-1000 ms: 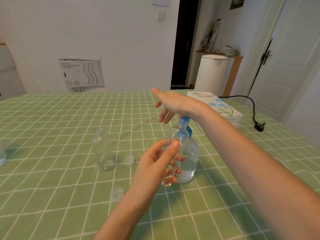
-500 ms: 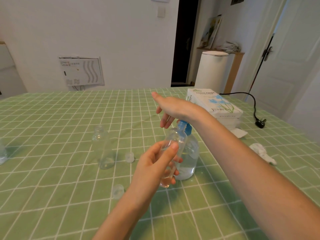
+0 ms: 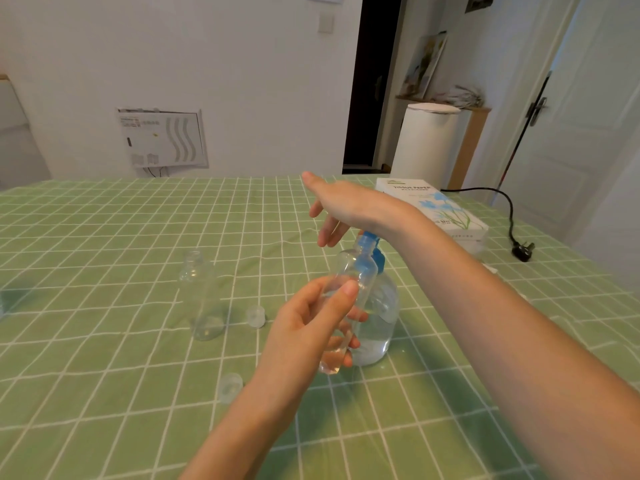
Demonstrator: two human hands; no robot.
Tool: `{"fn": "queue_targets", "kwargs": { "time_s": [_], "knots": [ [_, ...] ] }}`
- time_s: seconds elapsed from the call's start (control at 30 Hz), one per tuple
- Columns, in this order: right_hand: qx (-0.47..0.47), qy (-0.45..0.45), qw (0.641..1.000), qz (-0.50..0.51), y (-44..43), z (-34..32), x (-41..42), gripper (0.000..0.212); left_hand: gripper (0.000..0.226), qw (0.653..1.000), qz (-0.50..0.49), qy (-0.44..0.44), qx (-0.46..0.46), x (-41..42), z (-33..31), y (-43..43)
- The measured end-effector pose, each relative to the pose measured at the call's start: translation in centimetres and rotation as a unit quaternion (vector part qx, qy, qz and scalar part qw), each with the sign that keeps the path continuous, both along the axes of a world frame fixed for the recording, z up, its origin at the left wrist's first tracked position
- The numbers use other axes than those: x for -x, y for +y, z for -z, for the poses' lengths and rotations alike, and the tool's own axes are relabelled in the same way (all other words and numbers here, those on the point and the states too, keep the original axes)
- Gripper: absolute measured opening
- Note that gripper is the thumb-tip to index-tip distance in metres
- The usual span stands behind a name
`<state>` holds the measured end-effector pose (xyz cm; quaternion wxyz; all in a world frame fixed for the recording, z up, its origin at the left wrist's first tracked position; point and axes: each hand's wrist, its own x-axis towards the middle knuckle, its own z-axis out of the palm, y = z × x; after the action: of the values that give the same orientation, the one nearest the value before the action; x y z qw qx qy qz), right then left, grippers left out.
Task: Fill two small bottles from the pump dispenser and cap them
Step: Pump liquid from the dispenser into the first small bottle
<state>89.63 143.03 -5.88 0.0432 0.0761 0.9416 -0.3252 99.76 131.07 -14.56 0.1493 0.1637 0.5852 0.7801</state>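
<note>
White walls [image 3: 242,81] enclosed the room, with a vented panel [image 3: 161,136] low on the far one and a switch [image 3: 326,23] higher up. Right of these stood a dark doorway [image 3: 370,81], a white cylindrical bin [image 3: 427,143], a wooden shelf [image 3: 471,143] and a white door [image 3: 571,116]. A green checked cloth [image 3: 104,237] covered the table.
</note>
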Motion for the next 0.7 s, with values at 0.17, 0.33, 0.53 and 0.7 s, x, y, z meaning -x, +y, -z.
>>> {"fn": "queue_targets", "kwargs": {
  "time_s": [0.17,0.33,0.53,0.7],
  "knots": [
    [0.01,-0.007,1.0,-0.001,0.1,1.0,-0.2,0.076,0.032,1.0,0.0,-0.005,0.018,-0.1,0.5,-0.1],
    [0.008,0.003,1.0,-0.003,0.0,1.0,-0.6,0.075,0.042,1.0,-0.001,-0.005,0.016,-0.2,0.5,-0.1],
    [0.007,0.032,0.999,-0.018,0.1,-0.4,-0.5,0.07,0.05,1.0,0.0,-0.003,-0.004,0.0,0.0,0.1],
    [-0.004,0.036,0.999,-0.025,0.0,-0.3,-0.6,0.072,0.05,1.0,0.0,0.0,-0.003,-0.1,-0.1,0.1]
  ]
}}
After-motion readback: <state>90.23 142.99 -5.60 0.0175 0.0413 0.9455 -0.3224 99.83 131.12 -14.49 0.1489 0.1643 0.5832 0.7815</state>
